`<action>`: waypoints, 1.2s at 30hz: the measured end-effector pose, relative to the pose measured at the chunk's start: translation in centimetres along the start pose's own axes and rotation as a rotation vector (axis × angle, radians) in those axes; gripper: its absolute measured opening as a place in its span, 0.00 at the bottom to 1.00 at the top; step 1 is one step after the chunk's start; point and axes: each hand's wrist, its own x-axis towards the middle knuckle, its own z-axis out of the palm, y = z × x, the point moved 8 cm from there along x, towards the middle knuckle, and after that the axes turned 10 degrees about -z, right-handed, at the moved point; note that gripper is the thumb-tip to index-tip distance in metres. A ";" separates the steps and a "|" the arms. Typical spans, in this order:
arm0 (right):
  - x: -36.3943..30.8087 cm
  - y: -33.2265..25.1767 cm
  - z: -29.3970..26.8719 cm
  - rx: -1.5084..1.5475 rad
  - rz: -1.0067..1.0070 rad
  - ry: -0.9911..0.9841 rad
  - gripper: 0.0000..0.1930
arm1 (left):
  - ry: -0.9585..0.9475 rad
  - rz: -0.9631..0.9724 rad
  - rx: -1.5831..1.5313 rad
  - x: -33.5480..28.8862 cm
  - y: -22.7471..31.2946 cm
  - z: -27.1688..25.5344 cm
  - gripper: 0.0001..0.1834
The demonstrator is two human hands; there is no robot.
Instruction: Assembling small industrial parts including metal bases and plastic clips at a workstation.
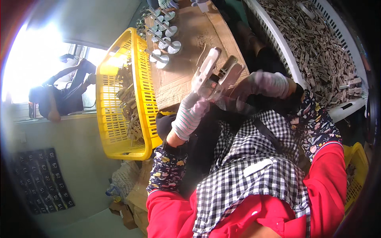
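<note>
In front of my apron, my left hand (189,116), in a striped knit glove, is closed round the base of a metal clamp-like piece (206,75). Two pale channel-shaped arms of this piece point up and apart, with a small reddish part between them. My right hand (266,84), gloved likewise, is beside the piece's right arm. Motion smears its fingers, so whether they grip anything is unclear. Several metal discs with rods (162,61) stand or lean on the cardboard-covered table (174,89) beyond my hands.
A yellow basket (150,115) of similar metal pieces stands left of the table. At the right is a large white crate (278,39) heaped with them. Another yellow basket (359,170) sits at lower right. A co-worker's gloved hands (168,4) show at the table's far end.
</note>
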 end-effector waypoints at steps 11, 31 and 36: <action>0.0 -1.0 5.9 -0.386 0.188 0.224 0.10 | 0.541 0.390 0.281 1.4 -3.5 -5.4 0.09; 4.1 -3.8 1.8 -0.774 -0.037 0.161 0.21 | -0.429 0.120 -1.108 -1.7 -0.3 4.3 0.15; 3.8 -5.7 2.9 -0.849 -0.132 0.174 0.20 | -0.576 0.093 -1.246 -1.6 0.2 5.5 0.12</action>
